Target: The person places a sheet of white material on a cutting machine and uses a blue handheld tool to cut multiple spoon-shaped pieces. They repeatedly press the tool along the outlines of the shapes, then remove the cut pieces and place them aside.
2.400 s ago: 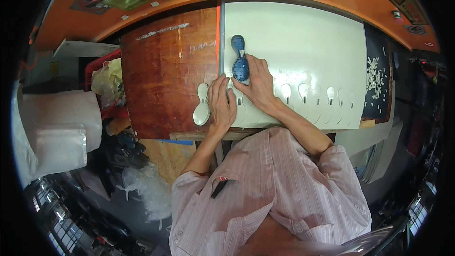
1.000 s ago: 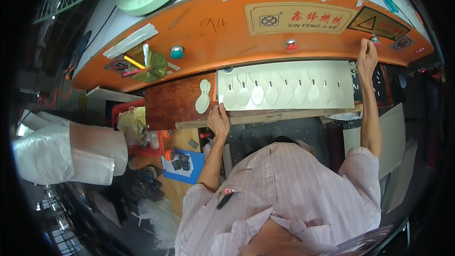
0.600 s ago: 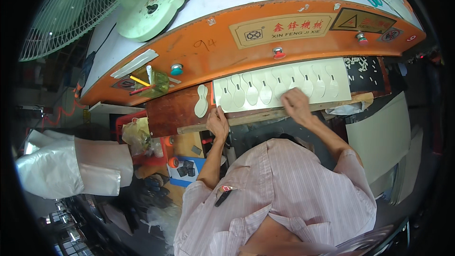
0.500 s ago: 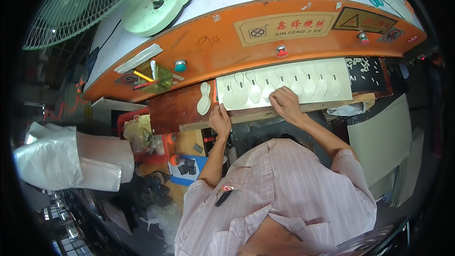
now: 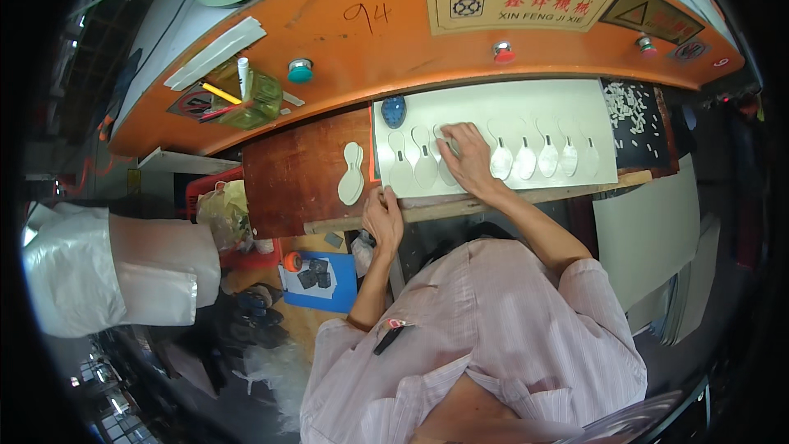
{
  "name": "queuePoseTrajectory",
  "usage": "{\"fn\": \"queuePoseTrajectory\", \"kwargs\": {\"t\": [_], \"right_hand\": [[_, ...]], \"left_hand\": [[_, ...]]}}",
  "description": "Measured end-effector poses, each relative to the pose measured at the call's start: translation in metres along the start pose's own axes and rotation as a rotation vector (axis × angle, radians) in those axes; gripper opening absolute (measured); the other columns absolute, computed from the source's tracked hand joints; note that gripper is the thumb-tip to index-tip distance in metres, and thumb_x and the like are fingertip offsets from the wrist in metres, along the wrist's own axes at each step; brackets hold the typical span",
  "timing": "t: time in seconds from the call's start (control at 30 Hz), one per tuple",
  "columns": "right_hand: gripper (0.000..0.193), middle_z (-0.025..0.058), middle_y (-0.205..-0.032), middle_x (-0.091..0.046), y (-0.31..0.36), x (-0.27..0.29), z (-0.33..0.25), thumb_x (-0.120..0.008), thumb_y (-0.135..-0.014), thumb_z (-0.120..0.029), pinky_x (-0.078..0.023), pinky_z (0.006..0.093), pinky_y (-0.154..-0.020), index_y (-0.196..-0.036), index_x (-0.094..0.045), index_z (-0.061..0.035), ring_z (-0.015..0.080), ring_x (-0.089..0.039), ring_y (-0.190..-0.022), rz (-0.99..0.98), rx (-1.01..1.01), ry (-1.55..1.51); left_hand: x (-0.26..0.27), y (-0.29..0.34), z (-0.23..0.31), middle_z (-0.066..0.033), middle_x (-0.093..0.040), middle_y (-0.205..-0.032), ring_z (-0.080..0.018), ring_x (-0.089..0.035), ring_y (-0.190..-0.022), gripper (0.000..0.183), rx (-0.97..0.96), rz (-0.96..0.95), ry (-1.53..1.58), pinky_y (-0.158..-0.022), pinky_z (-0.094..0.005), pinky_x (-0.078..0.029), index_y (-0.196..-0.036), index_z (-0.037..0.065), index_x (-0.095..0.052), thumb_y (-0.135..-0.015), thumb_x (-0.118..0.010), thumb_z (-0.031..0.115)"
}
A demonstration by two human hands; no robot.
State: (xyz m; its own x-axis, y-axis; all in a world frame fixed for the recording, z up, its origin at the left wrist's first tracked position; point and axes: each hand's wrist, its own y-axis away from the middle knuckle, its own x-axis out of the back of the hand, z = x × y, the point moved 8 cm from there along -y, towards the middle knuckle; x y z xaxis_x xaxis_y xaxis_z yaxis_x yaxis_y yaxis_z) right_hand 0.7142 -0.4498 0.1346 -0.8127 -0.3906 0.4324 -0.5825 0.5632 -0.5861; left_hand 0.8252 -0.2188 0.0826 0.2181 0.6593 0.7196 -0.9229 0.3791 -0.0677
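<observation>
A cream-white sheet lies on the bench, with a row of spoon-shaped cut outlines along it; each of several has a small dark slot. My left hand is at the sheet's near left corner, thumb and fingers closed on its edge. Over the left part of the row, my right hand touches the sheet. Its fingers are bent, with the thumb apart, and it covers part of an outline. A dark blue oval object sits on the sheet's far left corner. Matching loose cut pieces lie stacked to the left.
The orange machine front crosses behind the sheet, with a green button and a red button. Small white scraps cover a black surface at right. A wooden bar runs along the near edge. Large sheets stand at right.
My right hand has shifted left along the row. The blue oval object now shows on the sheet's far left corner. The view has tilted down, and the fan is mostly out of it.
</observation>
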Motion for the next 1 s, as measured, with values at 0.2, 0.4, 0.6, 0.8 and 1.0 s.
{"fn": "queuePoseTrajectory", "kwargs": {"t": [0.2,0.4,0.6,0.8,1.0], "right_hand": [[0.076,0.0266,-0.141,-0.055,-0.050,-0.082,-0.012,-0.084,-0.081,-0.020,-0.050,0.0474,-0.102,-0.142,-0.049,0.0077,0.0418,-0.055,-0.120,-0.240,-0.037,0.060],[0.080,0.0295,-0.139,-0.055,-0.050,-0.102,-0.009,-0.084,-0.080,-0.021,-0.050,0.0483,-0.102,-0.143,-0.046,0.0110,0.0441,-0.055,-0.117,-0.407,-0.050,-0.030],[0.077,0.0288,-0.132,-0.062,-0.046,-0.092,0.012,-0.086,-0.082,-0.022,-0.053,0.0474,-0.099,-0.142,-0.049,0.0092,0.0427,-0.060,-0.115,-0.503,-0.217,-0.230],[0.066,0.0198,-0.137,-0.066,-0.038,-0.092,0.057,-0.082,-0.092,-0.014,-0.055,0.0332,-0.100,-0.144,-0.051,0.0089,0.0203,-0.065,-0.119,-0.542,-0.834,-0.822],[0.064,0.0168,-0.138,-0.065,-0.034,-0.079,0.081,-0.078,-0.093,-0.006,-0.052,0.0325,-0.105,-0.149,-0.049,0.0058,0.0182,-0.064,-0.119,-0.403,-1.083,-0.989]], "left_hand": [[0.014,-0.061,0.072,-0.0309,-0.056,-0.145,-0.0452,-0.058,-0.130,0.050,-0.336,0.099,0.040,-0.111,-0.0456,-0.045,-0.152,-0.008,-0.046,-0.104,-0.052,0.005],[-0.032,-0.089,0.070,-0.0263,-0.058,-0.149,-0.0338,-0.057,-0.140,0.045,-0.044,-0.051,0.419,-0.117,-0.0397,-0.043,-0.155,-0.006,-0.044,-0.113,-0.037,0.011],[-0.037,-0.077,0.060,-0.0244,-0.062,-0.146,-0.0360,-0.060,-0.137,0.042,-0.062,-0.012,0.369,-0.115,-0.0419,-0.045,-0.150,-0.006,-0.050,-0.111,-0.041,0.008],[-0.044,-0.075,0.073,-0.0244,-0.063,-0.143,-0.0411,-0.060,-0.135,0.044,-0.146,-0.008,0.072,-0.113,-0.0458,-0.047,-0.146,-0.005,-0.053,-0.103,-0.058,0.002],[-0.041,-0.074,0.073,-0.0269,-0.063,-0.141,-0.0440,-0.061,-0.131,0.043,-0.152,0.009,0.086,-0.110,-0.0482,-0.048,-0.144,-0.007,-0.055,-0.102,-0.060,0.003]]}}
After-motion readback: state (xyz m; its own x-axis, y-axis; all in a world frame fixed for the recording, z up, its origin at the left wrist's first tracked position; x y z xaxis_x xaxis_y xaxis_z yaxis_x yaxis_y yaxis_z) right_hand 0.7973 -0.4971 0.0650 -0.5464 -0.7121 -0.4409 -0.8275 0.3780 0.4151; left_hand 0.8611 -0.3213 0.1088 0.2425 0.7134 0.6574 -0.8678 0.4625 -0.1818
